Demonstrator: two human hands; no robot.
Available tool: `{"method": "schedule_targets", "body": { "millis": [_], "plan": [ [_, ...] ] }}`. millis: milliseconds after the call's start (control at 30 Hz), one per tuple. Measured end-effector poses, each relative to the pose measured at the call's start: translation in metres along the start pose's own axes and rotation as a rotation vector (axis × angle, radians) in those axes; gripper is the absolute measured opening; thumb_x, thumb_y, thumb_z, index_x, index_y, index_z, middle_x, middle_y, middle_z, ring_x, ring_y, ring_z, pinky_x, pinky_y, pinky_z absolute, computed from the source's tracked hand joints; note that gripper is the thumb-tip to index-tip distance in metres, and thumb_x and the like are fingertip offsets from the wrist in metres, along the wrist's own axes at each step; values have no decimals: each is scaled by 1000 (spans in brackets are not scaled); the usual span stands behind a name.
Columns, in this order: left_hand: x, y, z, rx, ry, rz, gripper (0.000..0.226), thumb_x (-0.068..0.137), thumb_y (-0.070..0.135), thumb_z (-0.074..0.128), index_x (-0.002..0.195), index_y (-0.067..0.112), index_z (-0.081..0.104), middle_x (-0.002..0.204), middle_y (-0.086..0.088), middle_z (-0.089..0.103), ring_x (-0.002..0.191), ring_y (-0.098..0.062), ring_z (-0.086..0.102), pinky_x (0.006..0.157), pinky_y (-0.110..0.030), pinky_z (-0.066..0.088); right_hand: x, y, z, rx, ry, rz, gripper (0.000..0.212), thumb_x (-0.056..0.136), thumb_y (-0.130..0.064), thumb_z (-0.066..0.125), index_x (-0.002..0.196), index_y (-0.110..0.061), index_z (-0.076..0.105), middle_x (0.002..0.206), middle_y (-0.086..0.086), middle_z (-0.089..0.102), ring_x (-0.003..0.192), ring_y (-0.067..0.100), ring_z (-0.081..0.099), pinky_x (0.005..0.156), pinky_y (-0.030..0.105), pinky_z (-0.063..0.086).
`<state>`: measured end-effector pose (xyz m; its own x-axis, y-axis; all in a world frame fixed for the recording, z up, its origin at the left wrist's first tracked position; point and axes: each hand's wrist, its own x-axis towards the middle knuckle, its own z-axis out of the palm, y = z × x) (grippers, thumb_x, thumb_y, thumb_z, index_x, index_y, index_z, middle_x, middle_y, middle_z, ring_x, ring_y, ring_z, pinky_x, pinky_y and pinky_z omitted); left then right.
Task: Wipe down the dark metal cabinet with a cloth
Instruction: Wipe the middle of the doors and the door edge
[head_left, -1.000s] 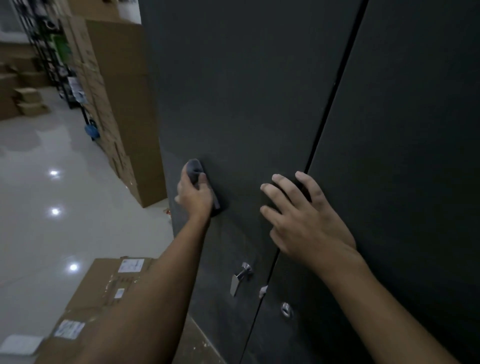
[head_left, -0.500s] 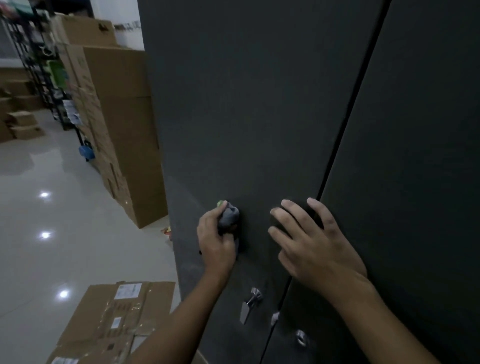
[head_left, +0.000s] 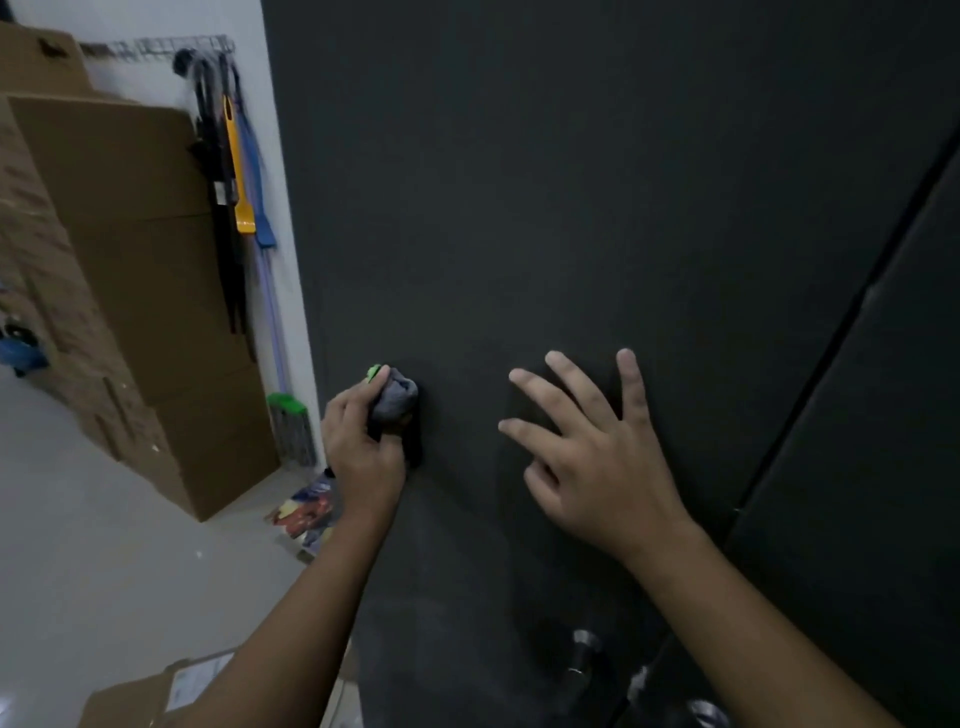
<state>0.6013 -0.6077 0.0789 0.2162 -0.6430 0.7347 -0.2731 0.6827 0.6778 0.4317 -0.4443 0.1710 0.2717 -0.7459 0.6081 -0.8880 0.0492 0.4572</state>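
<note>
The dark metal cabinet (head_left: 571, 182) fills most of the view, with a vertical seam between its two doors at the right. My left hand (head_left: 363, 447) grips a bunched grey cloth (head_left: 396, 400) and holds it against the left door, near the cabinet's left edge. My right hand (head_left: 592, 452) lies flat on the same door with fingers spread, to the right of the cloth. A silver door handle (head_left: 582, 654) shows low down, between my forearms.
Tall cardboard boxes (head_left: 135, 270) stand stacked left of the cabinet. Brooms and mops (head_left: 239, 208) hang on the white wall behind it. A flattened carton (head_left: 156, 696) lies on the glossy floor at the lower left, and coloured packets (head_left: 311, 512) lie by the cabinet's base.
My left hand with the cloth has moved on the left door. My right hand slid left, away from the door seam. The view turned left and up, revealing the wall and hanging brooms.
</note>
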Motion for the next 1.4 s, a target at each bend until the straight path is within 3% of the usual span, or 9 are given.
{"method": "schedule_targets", "body": {
  "millis": [167,300,433,533,667,933,1233,1400],
  "plan": [
    [13,-40,-11,-16,-43,-53,58,81,-8,64,133,17,59,118,-10,57,112,-20,51,101,-26,40,27,-32,24,-32,11,-8,42,83,-34,59,125,-34,66,154,-1,44,150,27,25,118,66,2],
    [7,-64,-18,-17,-43,-161,56,86,1,70,138,12,54,120,-15,55,112,-7,44,99,-7,31,24,-50,49,-114,17,-17,51,85,-34,58,136,-37,58,160,-2,35,152,28,18,120,61,-1],
    [-6,-82,-26,-25,-46,-369,53,91,12,66,142,13,50,124,-14,53,115,-17,48,100,-11,31,16,-49,66,-263,72,-37,55,91,-35,50,146,-35,48,163,-2,27,153,27,19,123,55,0],
    [-13,-89,-35,36,-138,-285,54,91,11,67,142,9,49,122,-13,54,109,-2,40,94,1,25,16,-50,73,-302,120,-41,55,92,-36,46,147,-35,47,162,-2,30,152,28,20,122,55,1],
    [-3,-104,-45,46,-252,-211,54,87,7,72,137,7,51,120,-15,53,108,2,38,92,3,27,17,-52,79,-312,150,-40,55,90,-38,49,145,-34,49,160,-2,33,151,29,22,120,56,5],
    [-6,-106,-36,-14,-184,-301,54,84,2,73,134,7,51,117,-9,47,99,15,40,90,3,30,16,-53,85,-273,195,-36,55,89,-34,52,144,-33,52,158,-2,38,149,28,25,119,56,9],
    [-12,-113,-34,-43,-178,-350,56,85,6,75,134,16,51,120,-3,48,113,-11,49,95,-4,37,13,-53,88,-260,217,-28,54,90,-33,52,144,-33,52,157,-3,40,149,27,28,118,54,11],
    [-13,-108,-32,-20,-161,-357,56,86,9,74,136,16,51,120,-6,48,112,-13,49,92,0,34,11,-52,88,-248,237,-32,53,89,-31,54,142,-33,54,155,-4,42,148,25,31,118,52,13]
  ]
}}
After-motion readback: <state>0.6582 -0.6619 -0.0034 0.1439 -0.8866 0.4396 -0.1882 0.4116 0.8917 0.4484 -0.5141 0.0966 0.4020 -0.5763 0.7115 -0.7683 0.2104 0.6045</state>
